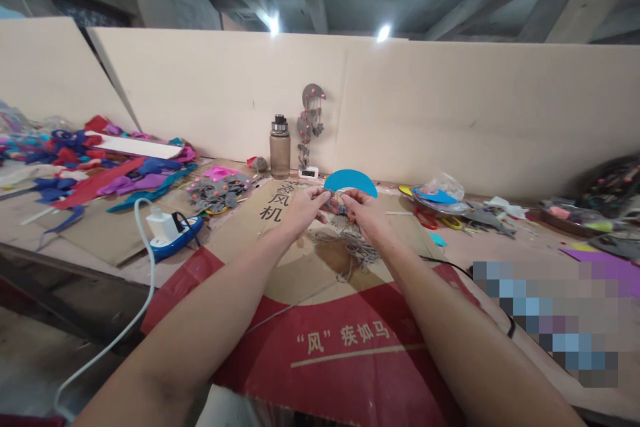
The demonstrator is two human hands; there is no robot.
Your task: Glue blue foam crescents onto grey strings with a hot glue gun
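Over a cardboard sheet [240, 227], my left hand [311, 208] and my right hand [364, 212] are close together, thumbs and fingertips pinched. A thin grey string [338, 197] appears to run between them; its ends are hidden by the fingers. Just under my right hand lies a loose tangle of grey string [364, 252], and one strand trails from it toward the lower left. Behind my fingertips a round blue piece [351, 180] lies on the table, partly covered by the hands.
A bottle [280, 150] and a grey moon-shaped hanging ornament [313, 97] are at the back panel. Grey pieces with pink dots [220, 192], felt scraps [125, 177] and a blue power strip [175, 243] lie left. Red scissors [425, 218] and a dish [437, 200] are right.
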